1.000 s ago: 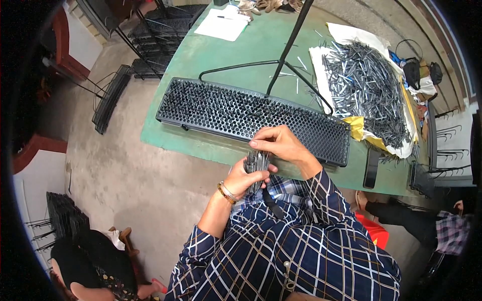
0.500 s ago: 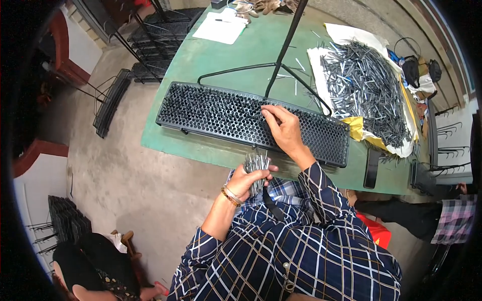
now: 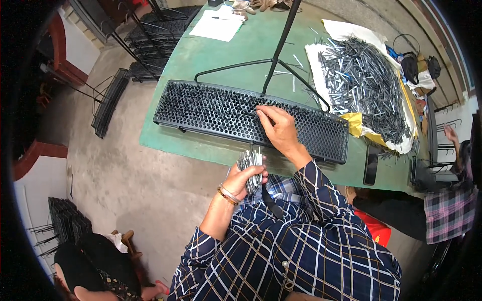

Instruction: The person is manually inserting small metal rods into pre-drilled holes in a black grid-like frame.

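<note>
A long black block (image 3: 216,108) with rows of round holes lies across the near edge of the green table. Short dark pieces stand up from its left and middle parts; the holes at its right end look bare. My right hand (image 3: 282,129) rests over the block's middle, thumb and fingertips pinched at the holes; anything between them is hidden. Below the block's front edge, my left hand (image 3: 240,178) is wrapped round a bundle of thin grey sticks (image 3: 250,160), their tips pointing up. A bent black metal frame (image 3: 275,60) rises behind the block.
A heap of loose grey sticks (image 3: 361,85) lies on a white sack at the right. A dark phone (image 3: 371,164) is near the right edge, papers (image 3: 217,25) at the far left. Other black racks (image 3: 108,103) stand on the floor. People sit at lower left and right.
The left hand with the bundle has shifted slightly left and tilted. My right hand stays pinched at the block, a little further left. At the right, another person's hand has risen.
</note>
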Action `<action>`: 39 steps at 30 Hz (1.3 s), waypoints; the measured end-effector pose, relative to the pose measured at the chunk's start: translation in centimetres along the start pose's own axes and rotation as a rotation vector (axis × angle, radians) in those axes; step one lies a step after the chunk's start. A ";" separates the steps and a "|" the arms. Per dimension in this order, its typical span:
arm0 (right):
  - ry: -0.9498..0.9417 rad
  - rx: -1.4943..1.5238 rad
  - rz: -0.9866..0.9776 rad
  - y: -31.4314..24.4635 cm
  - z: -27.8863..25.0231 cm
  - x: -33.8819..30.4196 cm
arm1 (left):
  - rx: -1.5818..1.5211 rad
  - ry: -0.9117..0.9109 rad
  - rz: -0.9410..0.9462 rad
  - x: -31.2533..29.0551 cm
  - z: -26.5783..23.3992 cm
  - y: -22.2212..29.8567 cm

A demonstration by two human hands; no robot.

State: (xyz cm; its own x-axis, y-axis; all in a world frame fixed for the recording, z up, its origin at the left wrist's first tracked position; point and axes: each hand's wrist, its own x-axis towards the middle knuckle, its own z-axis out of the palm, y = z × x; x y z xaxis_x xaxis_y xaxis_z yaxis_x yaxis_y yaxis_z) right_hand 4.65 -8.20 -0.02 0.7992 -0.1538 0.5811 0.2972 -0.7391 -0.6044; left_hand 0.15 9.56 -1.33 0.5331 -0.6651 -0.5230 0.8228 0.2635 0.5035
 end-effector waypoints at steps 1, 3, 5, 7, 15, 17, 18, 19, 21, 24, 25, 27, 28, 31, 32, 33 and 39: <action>-0.035 -0.039 -0.032 0.0 0.0 -0.1 | -0.002 0.001 0.007 0.0 0.0 0.0; -0.028 -0.082 -0.076 -0.1 0.0 -0.3 | -0.004 0.002 0.011 0.0 0.1 0.0; -0.066 -0.192 -0.105 -0.3 -0.3 -0.5 | 0.010 0.001 0.025 0.1 0.0 0.0; -0.047 -0.185 -0.123 -0.4 -0.3 -0.5 | 0.013 0.002 0.037 0.1 -0.1 0.0; -0.564 0.540 0.618 -1.7 -3.5 -2.5 | 0.000 -0.008 0.094 0.4 0.6 0.5; -0.481 0.663 0.729 -1.8 -3.1 -2.5 | 0.022 0.013 0.084 0.3 0.6 0.6; -0.456 0.593 0.746 -1.6 -3.2 -2.1 | 0.022 0.017 0.086 0.4 0.5 0.5; -0.400 0.617 0.698 -1.5 -3.3 -1.8 | 0.035 0.024 0.077 0.4 0.4 0.5; -0.241 0.612 0.701 -1.3 -3.4 -1.0 | 0.046 0.023 0.062 0.7 0.4 0.4; -0.077 0.506 0.591 -0.9 -2.9 -0.1 | 0.054 0.022 0.065 1.1 0.5 0.2; 0.008 0.421 0.510 -0.5 -2.5 0.0 | 0.059 0.025 0.065 1.3 0.7 0.2; 0.044 0.394 0.443 0.1 -1.3 0.0 | 0.063 0.033 0.068 1.5 0.6 0.1; 0.049 0.288 0.309 0.3 -1.0 0.0 | 0.059 0.038 0.068 1.5 0.6 -0.1; 0.073 0.148 0.151 -0.1 -0.7 0.1 | 0.060 0.041 0.066 1.5 0.3 -0.2; 0.066 0.146 0.147 -0.1 -0.7 0.1 | 0.067 0.040 0.061 1.4 0.2 -0.2; 0.058 0.144 0.144 -0.1 -0.7 0.1 | 0.067 0.040 0.060 1.4 0.2 -0.2; 0.010 0.087 0.081 -0.3 -0.6 -0.1 | 0.028 0.032 0.041 1.2 0.0 -0.4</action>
State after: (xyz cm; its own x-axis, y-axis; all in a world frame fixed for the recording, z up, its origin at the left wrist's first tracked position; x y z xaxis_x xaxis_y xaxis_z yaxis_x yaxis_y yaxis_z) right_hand 4.18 -8.36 0.38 0.8175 -0.2173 0.5333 0.2764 -0.6645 -0.6943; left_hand 0.45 8.68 -2.21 0.5724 -0.6316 -0.5230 0.7946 0.2696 0.5440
